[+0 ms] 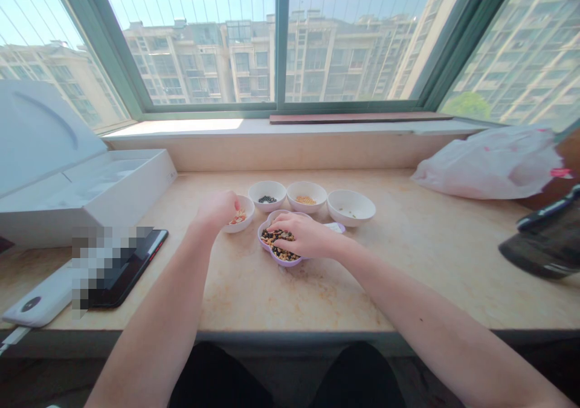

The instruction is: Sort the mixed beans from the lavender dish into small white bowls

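My left hand is at the leftmost white bowl, which holds red and pale pieces, perhaps beans. Its fingers point down over the rim and look pinched together; whatever is between them is hidden. A purple flower-shaped dish full of mixed black, yellow and reddish beans lies in front of the bowls. Over this dish rests my right hand, thumb and fingers apart, fingertips at the beans. Behind it stand a bowl with dark beans, a bowl with yellow beans and a bowl with a few small greenish pieces.
An open white box stands at the left, with a black phone and a white device with a cable before it. On the right are a white plastic bag and a dark pitcher-like container. A window sill runs behind the counter.
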A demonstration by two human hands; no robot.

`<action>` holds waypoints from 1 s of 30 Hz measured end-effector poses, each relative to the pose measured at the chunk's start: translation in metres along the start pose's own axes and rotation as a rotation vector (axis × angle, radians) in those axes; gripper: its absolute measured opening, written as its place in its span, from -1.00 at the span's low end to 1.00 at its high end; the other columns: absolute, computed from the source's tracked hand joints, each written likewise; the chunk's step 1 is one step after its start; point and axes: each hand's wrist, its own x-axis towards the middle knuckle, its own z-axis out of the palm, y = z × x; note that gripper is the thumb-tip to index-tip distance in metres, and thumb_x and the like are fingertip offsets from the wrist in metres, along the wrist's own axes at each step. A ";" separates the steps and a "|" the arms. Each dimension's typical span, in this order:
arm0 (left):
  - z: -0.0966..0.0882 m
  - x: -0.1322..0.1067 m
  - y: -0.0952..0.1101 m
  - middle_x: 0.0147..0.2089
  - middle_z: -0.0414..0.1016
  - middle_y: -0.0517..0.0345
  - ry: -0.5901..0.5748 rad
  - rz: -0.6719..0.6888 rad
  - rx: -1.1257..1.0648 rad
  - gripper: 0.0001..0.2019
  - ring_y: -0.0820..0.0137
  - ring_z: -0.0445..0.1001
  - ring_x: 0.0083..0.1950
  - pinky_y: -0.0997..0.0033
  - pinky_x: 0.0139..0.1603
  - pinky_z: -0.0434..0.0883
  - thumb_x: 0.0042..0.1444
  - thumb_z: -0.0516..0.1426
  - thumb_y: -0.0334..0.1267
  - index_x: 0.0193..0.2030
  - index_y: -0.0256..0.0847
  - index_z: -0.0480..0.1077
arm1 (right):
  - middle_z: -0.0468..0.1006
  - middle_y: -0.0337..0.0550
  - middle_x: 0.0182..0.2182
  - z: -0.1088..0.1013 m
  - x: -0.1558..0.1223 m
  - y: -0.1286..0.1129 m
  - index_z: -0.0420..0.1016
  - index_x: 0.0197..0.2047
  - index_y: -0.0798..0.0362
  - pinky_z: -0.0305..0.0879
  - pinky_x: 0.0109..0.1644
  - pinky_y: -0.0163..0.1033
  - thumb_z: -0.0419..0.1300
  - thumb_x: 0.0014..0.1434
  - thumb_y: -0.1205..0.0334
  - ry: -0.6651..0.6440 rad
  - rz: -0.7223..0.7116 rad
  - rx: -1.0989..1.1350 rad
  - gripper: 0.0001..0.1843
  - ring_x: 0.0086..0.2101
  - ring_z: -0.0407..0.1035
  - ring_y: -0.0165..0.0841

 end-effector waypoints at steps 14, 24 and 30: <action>0.002 0.003 -0.002 -0.33 0.64 -0.03 0.000 -0.076 0.005 -0.75 0.19 0.59 -0.19 0.40 -0.23 0.40 0.10 0.22 -0.06 -0.20 -0.13 0.61 | 0.61 -0.11 -0.17 0.006 0.004 0.009 0.64 -0.18 0.02 0.30 -0.09 -0.15 0.24 0.28 0.27 -0.033 0.097 -0.083 -0.87 -0.17 0.47 -0.24; -0.002 0.000 0.002 -0.27 0.66 -0.04 -0.024 -0.102 -0.002 -0.76 0.16 0.61 -0.15 0.38 -0.24 0.39 0.11 0.17 -0.08 -0.23 -0.12 0.60 | 0.64 -0.16 -0.27 0.005 0.003 0.006 0.69 -0.25 0.03 0.24 -0.21 -0.23 0.26 0.14 0.42 -0.034 0.141 -0.037 -0.82 -0.29 0.46 -0.32; -0.002 0.001 0.004 -0.29 0.66 -0.04 -0.025 -0.105 -0.013 -0.74 0.16 0.61 -0.18 0.36 -0.25 0.39 0.11 0.15 -0.10 -0.19 -0.13 0.60 | 0.65 -0.17 -0.29 0.003 0.003 0.006 0.69 -0.29 0.02 0.25 -0.21 -0.25 0.25 0.14 0.45 -0.054 0.163 -0.040 -0.80 -0.30 0.47 -0.33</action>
